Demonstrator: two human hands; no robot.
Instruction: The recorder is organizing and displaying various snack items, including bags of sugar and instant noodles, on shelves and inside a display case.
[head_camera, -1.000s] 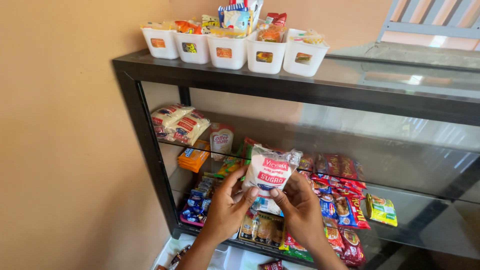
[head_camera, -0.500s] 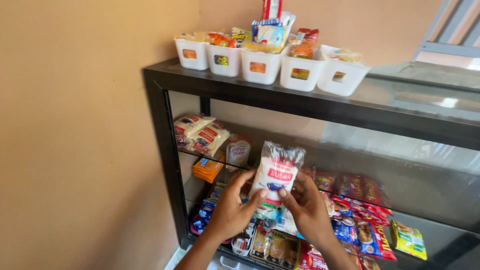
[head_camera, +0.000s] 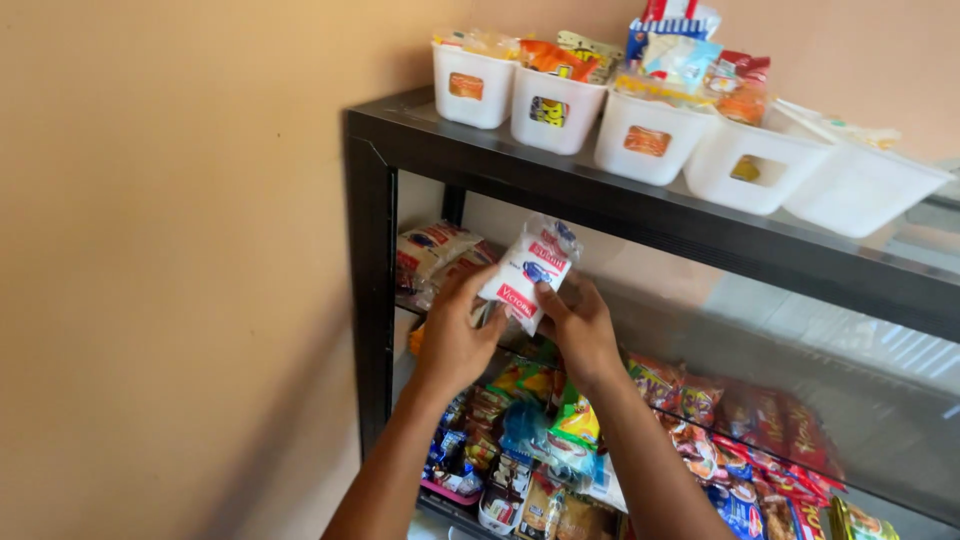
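Observation:
Both my hands hold up a small white plastic packet (head_camera: 527, 275) with red and blue print, in front of the upper glass shelf of a black display cabinet (head_camera: 366, 230). My left hand (head_camera: 455, 335) grips the packet's lower left edge. My right hand (head_camera: 578, 325) pinches its lower right corner with the thumb on the front. Behind the packet, similar red and white packets (head_camera: 432, 255) lie stacked on the shelf at the left.
Several white tubs (head_camera: 650, 145) filled with snack sachets stand in a row on the cabinet's glass top. The lower shelf holds many colourful snack packs (head_camera: 700, 440). A plain beige wall (head_camera: 170, 250) is at the left.
My hands have lifted the white packet up and to the left, towards the stacked packets on the upper shelf. The view has swung left and closer to the cabinet.

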